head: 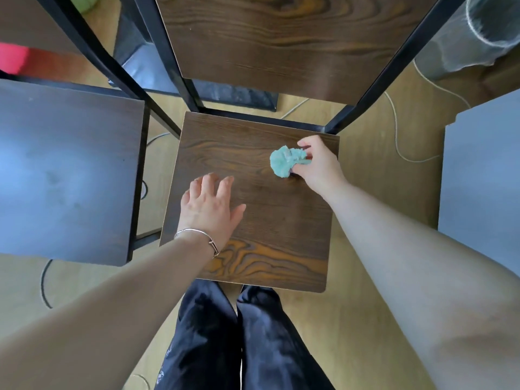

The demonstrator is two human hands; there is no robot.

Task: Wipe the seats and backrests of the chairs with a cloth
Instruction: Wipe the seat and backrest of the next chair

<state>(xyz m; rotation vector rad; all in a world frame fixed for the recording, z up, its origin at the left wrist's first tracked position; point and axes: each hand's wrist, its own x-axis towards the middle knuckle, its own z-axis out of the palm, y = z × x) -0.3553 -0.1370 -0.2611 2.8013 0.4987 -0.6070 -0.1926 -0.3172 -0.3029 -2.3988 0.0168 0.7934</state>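
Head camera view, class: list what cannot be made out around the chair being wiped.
- Backrest: top cut off by the upper edge.
- Seat under the cloth and left hand: hidden, so cleanliness unknown.
- Right hand: fingers partly hidden behind the cloth.
- Red object, far left: blurred, cropped.
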